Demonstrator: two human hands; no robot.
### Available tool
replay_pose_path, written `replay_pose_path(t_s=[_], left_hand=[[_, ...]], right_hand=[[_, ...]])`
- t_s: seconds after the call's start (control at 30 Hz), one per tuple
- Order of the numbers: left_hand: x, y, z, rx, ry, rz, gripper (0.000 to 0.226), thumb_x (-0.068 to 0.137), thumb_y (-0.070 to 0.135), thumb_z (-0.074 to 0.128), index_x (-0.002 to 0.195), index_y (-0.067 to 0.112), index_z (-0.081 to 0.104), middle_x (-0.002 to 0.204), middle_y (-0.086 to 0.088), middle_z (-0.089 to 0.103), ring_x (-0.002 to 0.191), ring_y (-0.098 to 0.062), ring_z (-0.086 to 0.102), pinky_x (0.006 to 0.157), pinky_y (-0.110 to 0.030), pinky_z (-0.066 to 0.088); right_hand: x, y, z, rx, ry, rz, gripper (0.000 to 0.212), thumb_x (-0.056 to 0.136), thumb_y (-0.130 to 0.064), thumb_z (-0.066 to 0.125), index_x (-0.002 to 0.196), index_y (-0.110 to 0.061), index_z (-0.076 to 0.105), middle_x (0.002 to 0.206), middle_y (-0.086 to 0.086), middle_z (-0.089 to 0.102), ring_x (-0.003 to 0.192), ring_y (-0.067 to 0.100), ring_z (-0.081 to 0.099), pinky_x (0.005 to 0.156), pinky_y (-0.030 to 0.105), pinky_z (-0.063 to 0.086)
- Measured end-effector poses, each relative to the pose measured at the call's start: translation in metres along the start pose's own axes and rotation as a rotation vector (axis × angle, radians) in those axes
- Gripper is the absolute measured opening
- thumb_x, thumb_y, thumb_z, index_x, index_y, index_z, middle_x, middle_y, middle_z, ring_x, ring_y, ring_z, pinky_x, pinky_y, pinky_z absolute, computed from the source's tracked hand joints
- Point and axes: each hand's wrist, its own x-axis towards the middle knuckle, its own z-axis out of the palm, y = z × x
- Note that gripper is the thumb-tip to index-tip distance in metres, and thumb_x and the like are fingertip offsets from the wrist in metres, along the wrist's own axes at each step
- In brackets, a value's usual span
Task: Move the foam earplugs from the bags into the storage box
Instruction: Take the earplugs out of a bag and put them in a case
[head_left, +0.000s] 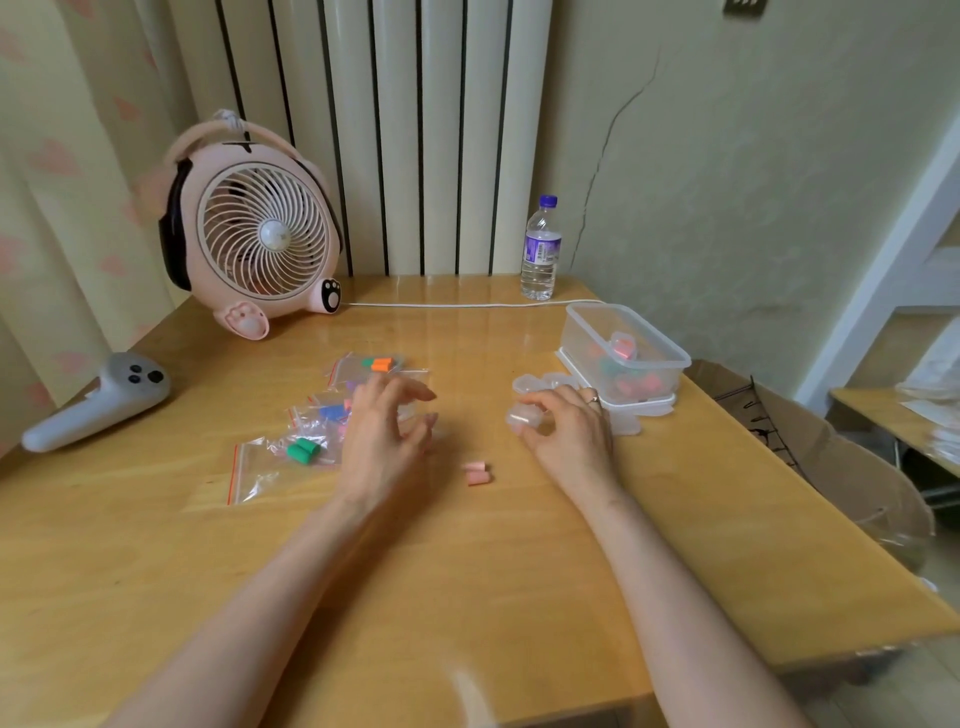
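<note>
Two pink plugs (477, 473) are lying loose on the table (467, 597), touching each other, between my hands. More plugs are waiting in the bags (306, 447) to the left. Others are already sitting in the box (670, 358) at the right.

My right hand (569, 441) is pinching a small clear case (524, 420) between thumb and fingertips, near the box. My left hand (384, 441) is hovering over the bags, fingers spread and loosely bent, gripping nothing that I can make out.

Step in hand, as I am judging it: loading the pink pair into the case, then placing it in the box.
1. Pinch each plug lightly, since foam is likely to compress and spring away.
2. Keep the case steady and its opening upward.

The plugs are short, soft-looking cylinders. The bags are thin crinkled film with red zip strips. The box is rigid translucent plastic with rounded corners. The table is glossy varnished wood, so loose plugs may roll.
</note>
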Motion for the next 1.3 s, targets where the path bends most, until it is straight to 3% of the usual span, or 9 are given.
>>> replay_pose_path(t_s=[0.07,0.17,0.3,0.47,0.63,0.8,0.97,1.07,1.3], left_hand=[[-0.003,0.007,0.002,-0.047,-0.109,0.053,0.015,0.083,0.009,0.066,0.096,0.016,0.06,0.1,0.0,0.06,0.087,-0.004,0.052,0.072,-0.006,0.037],[-0.007,0.018,0.005,-0.226,-0.23,-0.102,0.016,0.085,0.018,0.066,0.099,0.013,0.059,0.094,0.0,0.064,0.08,0.001,0.057,0.069,-0.005,0.041],[-0.009,0.03,0.006,-0.82,-0.351,-0.479,0.041,0.083,0.024,0.059,0.112,-0.005,0.056,0.099,-0.017,0.068,0.083,-0.023,0.069,0.067,-0.022,0.056],[-0.008,0.032,0.002,-0.998,-0.391,-0.533,0.049,0.074,0.022,0.064,0.115,-0.004,0.056,0.103,-0.019,0.066,0.087,-0.036,0.065,0.066,-0.028,0.056],[-0.009,0.032,0.003,-0.961,-0.393,-0.515,0.04,0.072,0.017,0.067,0.105,-0.004,0.058,0.094,-0.015,0.065,0.082,-0.032,0.064,0.072,-0.033,0.058],[-0.002,0.023,0.002,-0.771,-0.291,-0.485,0.054,0.058,0.02,0.078,0.102,-0.006,0.058,0.087,-0.012,0.063,0.078,-0.017,0.061,0.068,-0.018,0.05],[0.003,0.01,-0.004,-0.655,-0.208,-0.478,0.056,0.049,0.028,0.085,0.093,0.003,0.059,0.081,-0.012,0.056,0.077,-0.023,0.054,0.076,-0.036,0.048],[0.002,0.009,-0.004,-0.541,-0.168,-0.435,0.046,0.056,0.023,0.085,0.089,0.007,0.057,0.078,-0.007,0.057,0.075,-0.018,0.055,0.074,-0.031,0.049],[0.002,0.004,-0.005,-0.286,-0.133,-0.255,0.053,0.058,0.024,0.087,0.092,0.01,0.049,0.088,-0.007,0.068,0.077,-0.021,0.064,0.073,-0.035,0.051]], right_hand=[[0.0,-0.01,-0.002,0.425,-0.007,0.045,0.037,0.075,-0.007,0.073,0.109,-0.019,0.067,0.094,-0.006,0.06,0.087,0.016,0.054,0.083,0.025,0.042],[-0.004,-0.025,-0.008,0.82,-0.123,0.094,0.051,0.075,0.01,0.067,0.114,-0.022,0.061,0.095,-0.008,0.057,0.077,0.003,0.054,0.077,0.019,0.048],[-0.01,-0.035,-0.011,0.892,-0.221,-0.009,0.049,0.074,0.012,0.066,0.115,-0.016,0.062,0.101,-0.008,0.054,0.092,0.013,0.059,0.083,0.02,0.049],[-0.014,-0.041,-0.015,0.747,-0.2,-0.109,0.047,0.069,0.0,0.073,0.101,-0.033,0.064,0.102,-0.015,0.062,0.101,0.01,0.058,0.088,0.021,0.045],[-0.017,-0.045,-0.013,0.683,-0.194,-0.139,0.047,0.07,0.0,0.073,0.096,-0.039,0.063,0.101,-0.008,0.061,0.094,0.014,0.058,0.082,0.018,0.044],[-0.018,-0.046,-0.014,0.707,-0.259,-0.106,0.061,0.073,0.005,0.067,0.107,-0.044,0.057,0.106,-0.003,0.06,0.094,0.015,0.056,0.072,0.011,0.044],[-0.019,-0.042,-0.014,0.611,-0.42,-0.007,0.041,0.071,-0.002,0.074,0.104,-0.025,0.063,0.103,0.0,0.06,0.084,0.007,0.051,0.064,0.006,0.041],[-0.02,-0.036,-0.009,0.449,-0.503,-0.066,0.034,0.069,-0.008,0.079,0.099,-0.019,0.067,0.096,-0.005,0.056,0.076,-0.005,0.055,0.066,0.004,0.037],[-0.022,-0.03,0.0,0.363,-0.46,-0.107,0.013,0.076,-0.013,0.073,0.084,-0.023,0.071,0.082,-0.012,0.053,0.075,0.003,0.052,0.073,0.011,0.039]])
